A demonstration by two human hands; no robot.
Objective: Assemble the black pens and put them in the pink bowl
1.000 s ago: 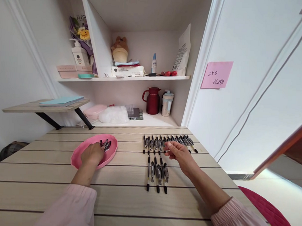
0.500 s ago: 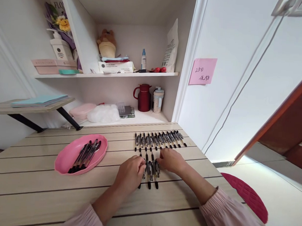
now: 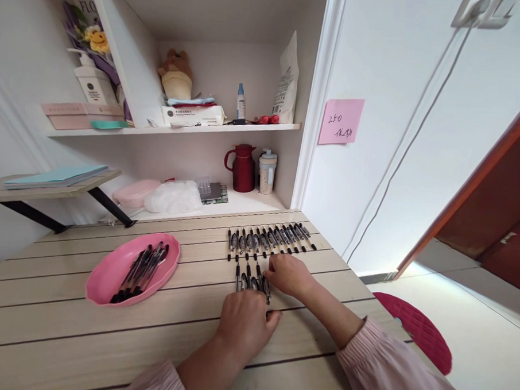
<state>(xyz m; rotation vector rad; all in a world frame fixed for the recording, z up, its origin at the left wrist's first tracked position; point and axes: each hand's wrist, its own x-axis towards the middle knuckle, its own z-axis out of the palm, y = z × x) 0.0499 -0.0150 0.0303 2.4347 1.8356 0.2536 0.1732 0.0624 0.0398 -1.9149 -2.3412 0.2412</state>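
A short row of black gel pens (image 3: 248, 281) lies side by side on the wooden table. My left hand (image 3: 246, 318) rests across the lower ends of these pens and covers them. Its thumb sticks out to the right, apart from the fingers, which bend down out of sight. At the row's upper right, the curled fingers of my right hand (image 3: 286, 274) touch the rightmost pen (image 3: 264, 286) near its top. Above lies a longer row of several black pens (image 3: 270, 240). More pens (image 3: 140, 273) lie heaped in a pink scalloped tray (image 3: 99, 277) on the left.
Behind the table (image 3: 162, 346) stands a white shelf (image 3: 180, 129) with a red jug (image 3: 244, 168), a pale cup (image 3: 267, 172) and a plastic bag (image 3: 174, 197). A small raised stand (image 3: 109, 180) is at the left. A pink note (image 3: 341, 121) hangs on the wall; a red stool (image 3: 422, 328) is at right.
My left hand has moved from the short row's left side down and right onto the pens' lower ends. My right hand stays by the row's upper right. The view has shifted slightly.
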